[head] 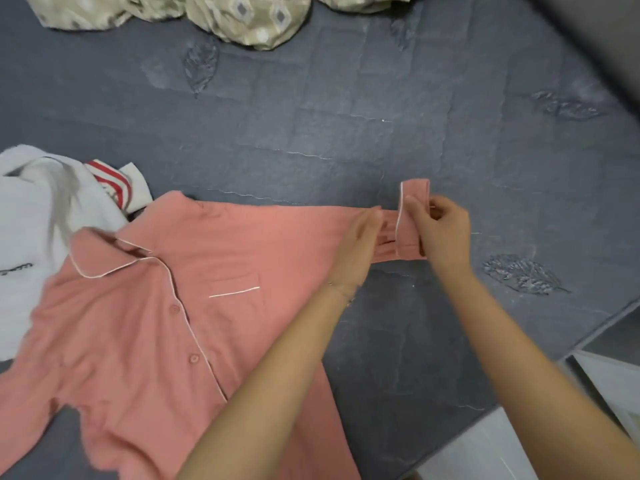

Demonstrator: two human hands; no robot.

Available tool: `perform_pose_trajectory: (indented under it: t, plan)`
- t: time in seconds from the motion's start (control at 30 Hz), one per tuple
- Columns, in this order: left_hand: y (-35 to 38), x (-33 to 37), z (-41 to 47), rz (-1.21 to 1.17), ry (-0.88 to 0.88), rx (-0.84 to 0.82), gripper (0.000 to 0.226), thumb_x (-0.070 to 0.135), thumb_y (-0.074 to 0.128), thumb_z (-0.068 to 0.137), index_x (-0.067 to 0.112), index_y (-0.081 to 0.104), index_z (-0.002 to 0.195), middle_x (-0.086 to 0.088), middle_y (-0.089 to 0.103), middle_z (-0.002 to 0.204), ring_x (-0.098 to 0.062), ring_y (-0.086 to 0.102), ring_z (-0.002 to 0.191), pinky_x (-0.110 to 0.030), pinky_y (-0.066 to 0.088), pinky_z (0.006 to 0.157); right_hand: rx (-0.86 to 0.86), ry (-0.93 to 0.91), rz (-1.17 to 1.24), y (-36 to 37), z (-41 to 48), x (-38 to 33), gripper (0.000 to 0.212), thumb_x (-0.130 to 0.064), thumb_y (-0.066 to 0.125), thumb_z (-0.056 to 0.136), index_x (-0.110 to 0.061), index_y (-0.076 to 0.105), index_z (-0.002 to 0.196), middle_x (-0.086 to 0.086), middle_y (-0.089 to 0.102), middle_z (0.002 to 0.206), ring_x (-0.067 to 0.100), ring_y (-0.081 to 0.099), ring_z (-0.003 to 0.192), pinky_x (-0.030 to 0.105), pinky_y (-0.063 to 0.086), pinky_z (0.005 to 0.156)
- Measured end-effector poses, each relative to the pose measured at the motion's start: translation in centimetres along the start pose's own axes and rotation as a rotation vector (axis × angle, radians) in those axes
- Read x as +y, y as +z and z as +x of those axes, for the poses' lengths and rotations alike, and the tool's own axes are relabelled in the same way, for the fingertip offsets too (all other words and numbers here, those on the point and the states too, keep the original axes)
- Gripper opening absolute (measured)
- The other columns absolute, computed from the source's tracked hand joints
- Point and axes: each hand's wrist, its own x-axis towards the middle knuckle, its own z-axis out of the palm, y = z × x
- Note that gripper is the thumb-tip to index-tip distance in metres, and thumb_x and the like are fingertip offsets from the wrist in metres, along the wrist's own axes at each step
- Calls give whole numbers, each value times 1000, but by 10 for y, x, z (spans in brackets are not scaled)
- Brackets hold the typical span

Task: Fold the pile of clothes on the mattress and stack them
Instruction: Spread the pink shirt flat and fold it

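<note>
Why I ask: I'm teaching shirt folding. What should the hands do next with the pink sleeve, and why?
Probably swing the cuff over toward the pocket, folding the sleeve across the pink shirt. The right hand pinches the upturned cuff, the left hand rests on the sleeve where a crease could form, and the shirt lies front-up on the mattress with that sleeve stretched straight out.

Shows a pink shirt (156,323) spread front-up on a grey mattress (346,116). Shows left hand (356,251) pressing the shirt's outstretched sleeve (386,252), right hand (440,230) pinching its turned-back cuff (414,202). Shows white garment (31,209) touching the shirt's collar, beige patterned cloth (242,19) well beyond.
</note>
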Motion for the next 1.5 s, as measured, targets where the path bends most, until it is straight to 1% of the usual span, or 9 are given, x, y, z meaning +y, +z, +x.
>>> perform_pose_trajectory:
  t: [0.07, 0.2, 0.33, 0.43, 0.57, 0.67, 0.9, 1.1, 1.5]
  plan:
    - [-25, 6, -17, -165, -24, 30, 45, 33, 36, 101, -5, 62, 100, -14, 68, 90, -23, 65, 86, -47, 51, 93, -116, -42, 26, 36, -33, -27, 40, -21, 61, 93, -11, 49, 56, 1, 48, 49, 9, 42, 48, 26, 34, 51]
    - [-106, -2, -63, -296, -14, 244, 48, 45, 42, 98, 7, 51, 71, -7, 49, 57, -13, 47, 49, -24, 40, 45, -472, -49, 116, 110, -112, -68, 35, -17, 46, 101, 4, 60, 77, 12, 65, 61, 19, 63, 51, 31, 53, 53]
    - [-203, -41, -113, -258, -24, 472, 45, 38, 72, 79, 10, 56, 110, -9, 66, 97, -16, 63, 80, -30, 52, 70, -544, -198, 63, 172, -172, -81, 19, -6, 51, 97, -4, 70, 98, 4, 72, 80, 10, 68, 67, 20, 55, 68]
    - [-258, -64, -150, -108, 31, 656, 18, 17, 57, 94, 10, 56, 111, 5, 63, 99, -9, 57, 92, -7, 45, 73, -368, -204, 65, 198, -195, -72, 24, 3, 55, 89, -7, 69, 105, -2, 69, 97, -10, 60, 82, 7, 44, 78]
    - [-326, -99, -191, -106, 41, 923, 23, 15, 50, 98, -1, 58, 111, -5, 61, 104, -13, 54, 99, -26, 44, 90, -287, -117, -102, 215, -197, -39, 39, 2, 57, 87, -5, 59, 125, 4, 62, 125, 12, 56, 115, 19, 39, 100]
    - [-374, -133, -216, -74, 1, 1058, 29, 14, 52, 96, 14, 45, 68, 4, 42, 68, -2, 40, 61, -22, 37, 61, -331, -186, -270, 227, -201, -22, 41, -14, 64, 86, -1, 60, 125, 13, 60, 128, 28, 53, 119, 32, 37, 105]
    - [-408, -184, -226, 286, 13, 1125, 41, 19, 60, 93, 14, 40, 58, 9, 32, 53, -4, 32, 46, -21, 24, 46, -380, -322, -690, 258, -212, -1, 69, -50, 43, 85, -11, 45, 142, 20, 34, 151, 40, 23, 141, 47, 13, 116]
    - [-404, -205, -222, 380, 24, 1196, 27, 22, 63, 88, 7, 56, 109, -4, 59, 98, -19, 53, 86, -36, 46, 77, -349, -339, -735, 277, -217, 2, 78, -59, 31, 83, -13, 40, 145, 17, 30, 154, 37, 21, 143, 47, 16, 116]
    - [-498, -260, -350, 617, -566, 1467, 67, 10, 61, 81, 4, 34, 143, -27, 29, 147, -44, 28, 134, -51, 22, 109, -793, -585, -394, 354, -349, -58, 48, -25, 64, 89, -4, 54, 131, 14, 55, 132, 31, 50, 119, 15, 26, 98]
